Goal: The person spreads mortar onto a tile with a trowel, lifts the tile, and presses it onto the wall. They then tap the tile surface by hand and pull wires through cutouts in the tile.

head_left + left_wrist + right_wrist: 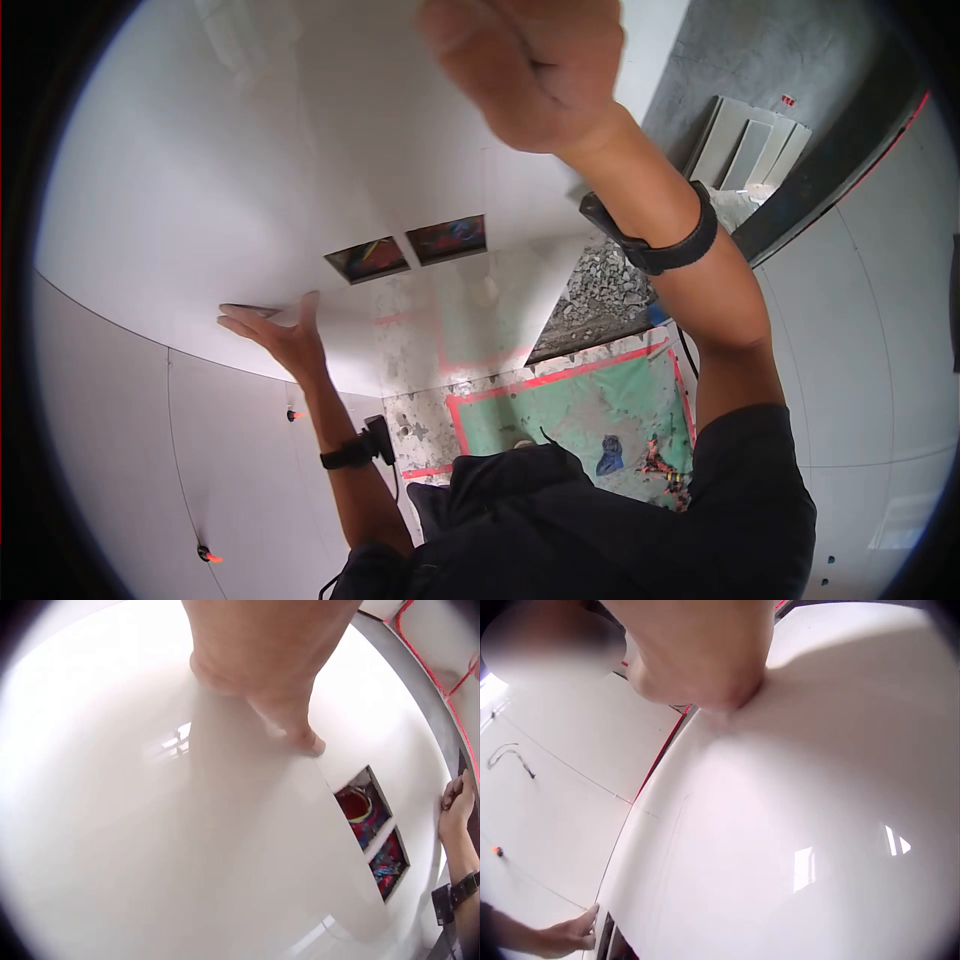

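Note:
A large glossy white panel stands upright in front of me. Two rectangular cutouts sit side by side low in it, the left cutout and the right cutout, with coloured wires showing inside. My left hand lies against the panel at the lower left, fingers extended and thumb spread. Higher up, near the panel's right edge, my right hand is curled into a fist with nothing visible in it. In the right wrist view the underside of that fist is right at the panel's surface.
Panels with orange-tipped clips cover the wall at left. Green sheeting edged with red tape lies on the floor, with a blue item on it. Rubble lies beside the panel's lower right edge. Light-coloured boards lean farther back.

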### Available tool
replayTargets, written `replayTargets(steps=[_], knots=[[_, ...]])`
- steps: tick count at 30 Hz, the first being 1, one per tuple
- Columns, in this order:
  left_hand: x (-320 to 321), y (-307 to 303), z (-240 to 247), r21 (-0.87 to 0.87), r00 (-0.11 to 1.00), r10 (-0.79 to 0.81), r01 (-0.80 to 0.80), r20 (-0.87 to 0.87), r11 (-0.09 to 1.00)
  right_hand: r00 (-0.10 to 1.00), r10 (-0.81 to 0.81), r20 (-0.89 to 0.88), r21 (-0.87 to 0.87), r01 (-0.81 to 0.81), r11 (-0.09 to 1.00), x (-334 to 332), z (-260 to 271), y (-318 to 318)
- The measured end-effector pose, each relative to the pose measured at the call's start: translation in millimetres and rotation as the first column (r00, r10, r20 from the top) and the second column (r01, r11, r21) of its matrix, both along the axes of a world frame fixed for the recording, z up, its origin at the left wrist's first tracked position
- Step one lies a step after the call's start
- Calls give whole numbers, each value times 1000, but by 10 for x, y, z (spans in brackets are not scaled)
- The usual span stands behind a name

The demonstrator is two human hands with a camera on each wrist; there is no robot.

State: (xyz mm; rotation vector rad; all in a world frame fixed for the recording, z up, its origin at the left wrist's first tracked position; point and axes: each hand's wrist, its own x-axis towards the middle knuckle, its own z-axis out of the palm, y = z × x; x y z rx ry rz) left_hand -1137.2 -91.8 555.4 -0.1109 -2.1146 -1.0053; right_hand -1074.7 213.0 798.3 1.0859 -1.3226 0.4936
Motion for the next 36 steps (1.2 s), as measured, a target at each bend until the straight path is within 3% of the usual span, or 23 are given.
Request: replayTargets(steps=[1, 2, 3, 4, 6, 8, 9, 10, 12, 16, 17, 21, 24, 27, 28, 29, 31, 32, 34, 35, 36], knots=[[34, 138, -79, 62, 1000, -4, 4, 12, 998, 1000, -3, 5, -3, 3, 1000, 54, 52, 115], [68, 269, -150, 125, 1000, -8, 5, 22, 992, 990, -47, 135, 270, 8, 963, 119, 143, 269], [109, 372, -177, 112, 999, 14, -18, 41, 994, 963, -122, 241, 519, -22, 855, 184, 206, 381], [163, 495, -163, 109, 999, 14, -18, 39, 994, 963, -121, 240, 516, -21, 856, 196, 166, 340], [304, 760, -115, 194, 999, -23, 16, 35, 981, 973, -24, 228, 75, 7, 997, 213, 2, 101], [320, 873, -72, 204, 999, -11, 2, 47, 979, 992, -100, 78, 136, 89, 987, 403, 56, -25], [293, 866, -116, 178, 999, 4, -11, 39, 984, 969, -171, 178, 207, 133, 969, 420, 66, 10], [292, 842, -168, 142, 999, 13, -18, 37, 990, 968, -174, 180, 200, 137, 970, 408, 22, 64], [240, 873, -162, 148, 1000, 15, -18, 27, 989, 914, -332, 231, 319, 251, 914, 294, 8, 154], [268, 829, -187, 166, 999, 7, -13, 36, 986, 961, -221, 167, 280, 169, 945, 337, -83, 141], [261, 814, -213, 144, 999, 17, -23, 45, 989, 972, -112, 204, 279, 52, 959, 264, -151, 151], [321, 820, -156, 109, 998, 33, -39, 56, 993, 967, -133, 216, 266, 73, 961, 212, -188, 231], [646, 1184, 106, -144, 990, -85, 68, -116, 987, 963, -150, 222, 287, 82, 954, 236, -204, 300], [782, 1561, 368, -295, 917, -285, 200, -278, 934, 962, -236, 141, 226, 200, 953, 297, -358, 493], [769, 1633, 485, -295, 918, -285, 202, -276, 934, 957, -291, 10, 163, 285, 944, 322, -405, 608], [734, 1735, 616, -379, 895, -286, 148, -341, 914, 930, -346, -124, 91, 358, 929, 320, -442, 743], [670, 1931, 781, -465, 877, -282, 77, -389, 882, 897, -426, -118, 16, 431, 902, 349, -491, 933], [618, 2017, 841, -452, 880, -212, -3, -424, 892, 855, -508, -107, -62, 504, 861, 368, -533, 1026], [535, 2118, 863, -445, 880, -118, -114, -461, 888, 859, -509, -53, -52, 507, 860, 237, -461, 1214], [485, 2142, 849, -410, 855, -108, -129, -507, 903, 777, -454, -436, -236, 388, 891, -34, -185, 1290], [476, 2142, 827, -391, 836, -109, -133, -538, 911, 544, -422, -725, -371, 206, 905, -187, -90, 1341]])
